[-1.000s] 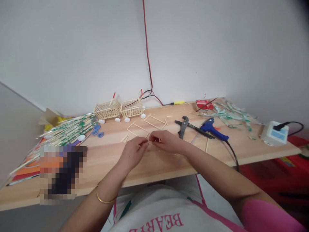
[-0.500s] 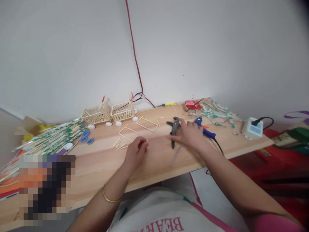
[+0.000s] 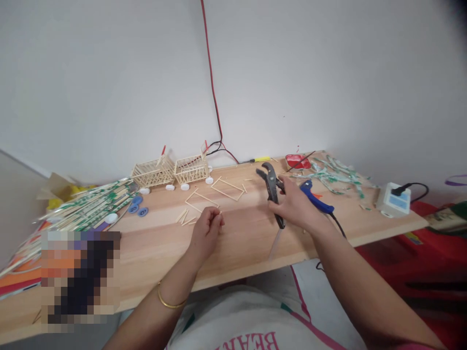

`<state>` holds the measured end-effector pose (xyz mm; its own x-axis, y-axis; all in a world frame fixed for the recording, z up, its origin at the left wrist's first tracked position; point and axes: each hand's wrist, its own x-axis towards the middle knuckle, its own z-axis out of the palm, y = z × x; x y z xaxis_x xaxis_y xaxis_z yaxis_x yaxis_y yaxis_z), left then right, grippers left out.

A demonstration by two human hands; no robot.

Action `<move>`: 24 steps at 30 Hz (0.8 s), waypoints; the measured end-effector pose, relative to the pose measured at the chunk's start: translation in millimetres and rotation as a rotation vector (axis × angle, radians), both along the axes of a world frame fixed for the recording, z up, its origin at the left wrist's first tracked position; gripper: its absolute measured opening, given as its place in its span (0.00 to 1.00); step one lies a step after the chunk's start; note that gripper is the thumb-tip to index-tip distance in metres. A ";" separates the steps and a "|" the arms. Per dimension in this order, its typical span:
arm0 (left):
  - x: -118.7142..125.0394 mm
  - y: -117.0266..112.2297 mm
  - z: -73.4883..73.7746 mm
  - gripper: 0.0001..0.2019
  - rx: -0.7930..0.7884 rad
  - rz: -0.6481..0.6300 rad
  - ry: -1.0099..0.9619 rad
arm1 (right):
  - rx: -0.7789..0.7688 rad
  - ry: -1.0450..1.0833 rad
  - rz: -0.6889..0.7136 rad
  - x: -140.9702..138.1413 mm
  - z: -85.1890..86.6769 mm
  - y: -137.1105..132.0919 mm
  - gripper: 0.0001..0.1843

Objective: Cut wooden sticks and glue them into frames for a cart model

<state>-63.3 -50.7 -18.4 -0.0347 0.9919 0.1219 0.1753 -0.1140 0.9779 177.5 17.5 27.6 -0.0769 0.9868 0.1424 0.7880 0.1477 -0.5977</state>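
Note:
My right hand (image 3: 297, 206) grips the black pliers (image 3: 272, 187) and holds them lifted off the wooden table (image 3: 233, 243), jaws pointing away from me. My left hand (image 3: 207, 228) rests on the table with its fingers pinched round a short thin wooden stick (image 3: 219, 212). Just beyond it lie loose sticks (image 3: 186, 217) and two flat rectangular stick frames (image 3: 202, 199) (image 3: 229, 187). A blue glue gun (image 3: 316, 197) lies right behind my right hand.
Two small stick carts (image 3: 171, 170) with white wheels stand by the wall. A pile of green-wrapped sticks (image 3: 87, 209) and blue caps (image 3: 137, 206) lie left. A red dish (image 3: 298, 160), green scraps (image 3: 335, 175) and a white power box (image 3: 396, 200) are right.
My right hand left my left hand, reached right to the pliers lying on the table, closed on them and raised them. My left hand stayed put with the stick.

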 end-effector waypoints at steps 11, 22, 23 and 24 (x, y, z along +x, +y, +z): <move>58.8 -40.2 44.9 0.10 -0.398 -0.547 -0.742 | -0.095 1.125 0.373 -34.6 -12.8 -46.0 0.35; 52.2 -52.8 44.7 0.04 -0.047 -0.497 -0.164 | -0.311 1.262 0.548 -49.0 -19.0 -62.4 0.40; 52.4 -53.3 45.7 0.04 -0.040 -0.495 -0.140 | -0.372 1.291 0.551 -49.8 -20.0 -64.0 0.38; 52.9 -53.6 46.6 0.04 -0.030 -0.498 -0.122 | -0.431 1.321 0.546 -50.4 -20.8 -65.6 0.35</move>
<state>-10.5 -104.3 28.2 0.4304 0.8949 0.1178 -0.0083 -0.1266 0.9919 127.2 -48.1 6.8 -0.4927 0.8626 0.1148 -0.4360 -0.1306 -0.8904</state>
